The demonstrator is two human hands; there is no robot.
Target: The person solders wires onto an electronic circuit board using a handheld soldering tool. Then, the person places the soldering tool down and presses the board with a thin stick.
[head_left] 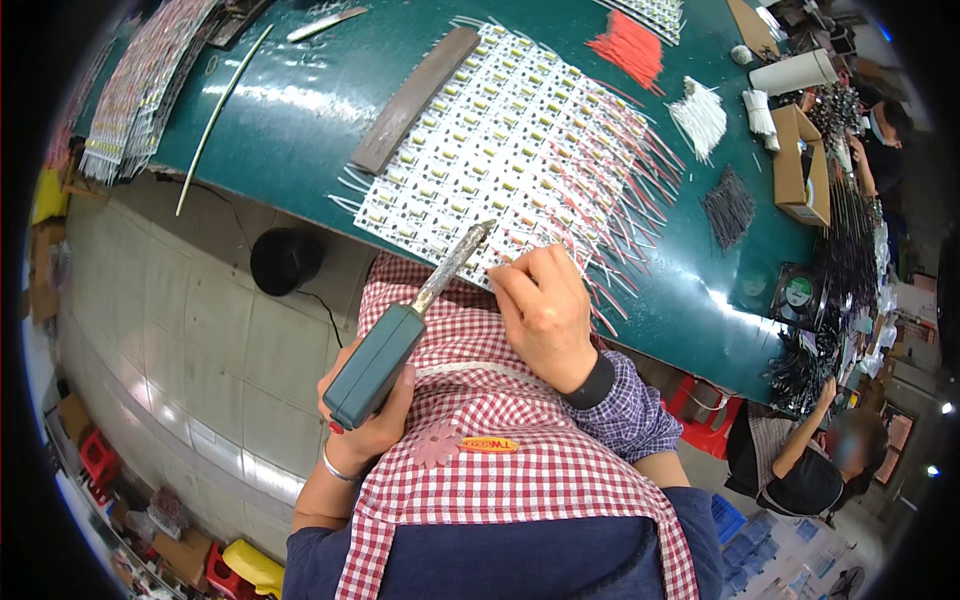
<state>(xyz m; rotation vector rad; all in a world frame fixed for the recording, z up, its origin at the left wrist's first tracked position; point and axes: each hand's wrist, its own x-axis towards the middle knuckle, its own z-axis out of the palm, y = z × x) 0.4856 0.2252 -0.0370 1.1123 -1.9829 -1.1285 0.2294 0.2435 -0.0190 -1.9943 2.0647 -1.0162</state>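
My left hand [398,412] is wrapped round the green body of a soldering gun [372,368]. Its metal barrel slants up to the right, and the dark tip is over the near edge of a white panel of small circuit boards [450,165]. Thumb and fingers pinched, my right hand [548,318] is at the same near edge, just right of the tip. Whatever lies between those fingertips is too small to make out. Red and white wires [625,190] stick out from the panel's right side. A dark flat bar [418,98] lies along its left edge.
Loose red wires [630,50], white wires [699,118] and black wires [729,207] lie on the green table [290,130]. A cardboard box [800,180] stands at right. A black bin [287,262] is below the table edge. A co-worker [815,465] sits at lower right.
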